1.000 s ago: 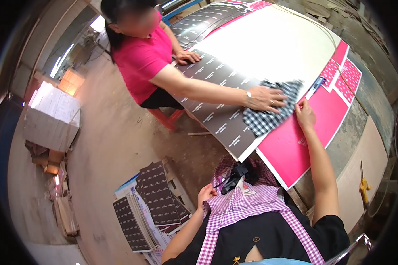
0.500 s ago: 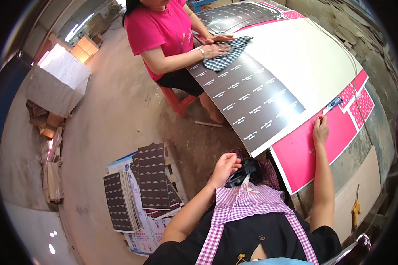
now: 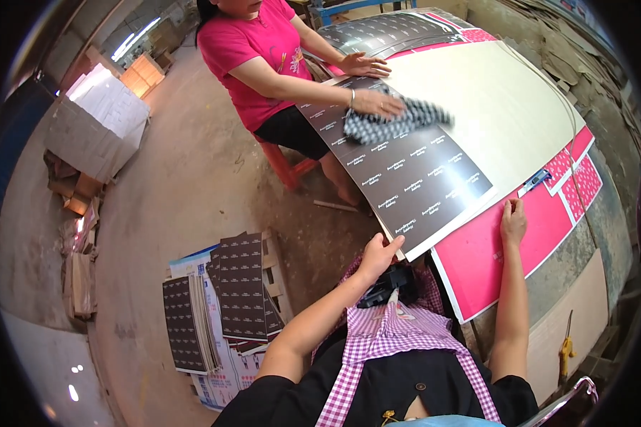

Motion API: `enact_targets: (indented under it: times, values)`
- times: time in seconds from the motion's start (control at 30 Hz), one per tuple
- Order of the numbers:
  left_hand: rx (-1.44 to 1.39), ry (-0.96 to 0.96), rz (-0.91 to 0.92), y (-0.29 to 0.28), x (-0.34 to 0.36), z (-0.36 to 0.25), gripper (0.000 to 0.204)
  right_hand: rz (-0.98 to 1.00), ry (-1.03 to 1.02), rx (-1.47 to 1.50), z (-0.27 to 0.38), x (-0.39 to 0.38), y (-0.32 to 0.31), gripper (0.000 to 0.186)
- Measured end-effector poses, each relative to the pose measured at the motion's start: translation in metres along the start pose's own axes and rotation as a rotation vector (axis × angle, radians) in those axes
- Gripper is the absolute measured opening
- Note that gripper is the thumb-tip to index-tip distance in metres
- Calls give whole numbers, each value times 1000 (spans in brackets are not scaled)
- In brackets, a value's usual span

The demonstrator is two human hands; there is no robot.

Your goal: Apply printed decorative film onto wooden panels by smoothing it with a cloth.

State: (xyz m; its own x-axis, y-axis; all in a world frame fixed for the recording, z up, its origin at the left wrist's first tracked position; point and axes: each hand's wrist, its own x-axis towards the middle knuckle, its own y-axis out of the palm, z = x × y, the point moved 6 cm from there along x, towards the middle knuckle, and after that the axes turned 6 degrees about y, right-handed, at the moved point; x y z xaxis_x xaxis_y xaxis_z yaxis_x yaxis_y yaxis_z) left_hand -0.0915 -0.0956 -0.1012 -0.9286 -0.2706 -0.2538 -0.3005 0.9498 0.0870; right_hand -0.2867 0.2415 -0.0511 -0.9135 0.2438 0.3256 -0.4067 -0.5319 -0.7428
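the left hand (image 3: 379, 257) pinched the brown rectangular paper sheet (image 3: 417, 174), so tugging risked creases; the right hand (image 3: 513, 223) had an unclear grip.

Dusty brown floor (image 3: 164, 199), glowing tube lights (image 3: 136, 39), red stool (image 3: 282, 168)

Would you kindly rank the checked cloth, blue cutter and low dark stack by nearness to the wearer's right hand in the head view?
1. Blue cutter, just forward-right.
2. Checked cloth, forward-left.
3. Low dark stack, far left.

Cloth (image 3: 367, 130) on sheet (image 3: 424, 186), cutter (image 3: 535, 182) right
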Motion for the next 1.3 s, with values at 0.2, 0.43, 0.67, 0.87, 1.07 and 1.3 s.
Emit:
enact_targets:
  times: [0.2,0.43,0.67,0.87,1.07,1.3]
  values:
    - [-10,152,-107,-8,5,-3,33,-6,-2,23,9,-3,-3,19]
    - [-38,84,-16,-8,1,-21,35,-6,2,82,5,-3,-3,18]
    - [82,114,-65,-16,0,-14,39,-7,-12,109,8,-4,-6,17]
    - [-34,114,-125,-32,-20,-22,39,-15,-2,115,9,-6,-7,17]
    - [-349,-114,-109,-46,-40,-33,26,-19,2,104,10,-4,-9,16]
    - [-478,-154,-45,-47,-31,-36,16,23,31,89,11,-3,-7,17]
